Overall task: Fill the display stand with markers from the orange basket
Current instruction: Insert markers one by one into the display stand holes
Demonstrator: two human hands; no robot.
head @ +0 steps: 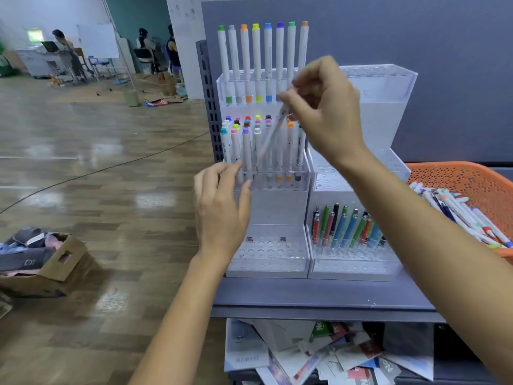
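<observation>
Your right hand (pixel 324 107) pinches a slim white plastic marker (pixel 270 137) near its upper end, between the thumb and curled fingertips, so the grip is closed tight on the barrel. The marker is not upright. Its long axis slants from your fingers at the upper right down to its free end at the lower left, and that end hangs over the middle tier of the clear acrylic stepped display stand (pixel 277 207). It sits among the white markers with coloured caps already standing there, just right of the white-capped one (motion blur hides the tip, so I cannot tell whether it has entered a hole).

The coming move turns on that slant. The holes run straight down, so I judge you need to swing the top leftward and towards the stand until the barrel is vertical, then lower it.

Your left hand (pixel 222 207) is nearer the tier's front wall, with its fingers loosely curled and gripping nothing that I can see. Whether it touches the acrylic is unclear.

The perforated orange plastic basket (pixel 472 179), with more markers in it, lies to the right.
</observation>
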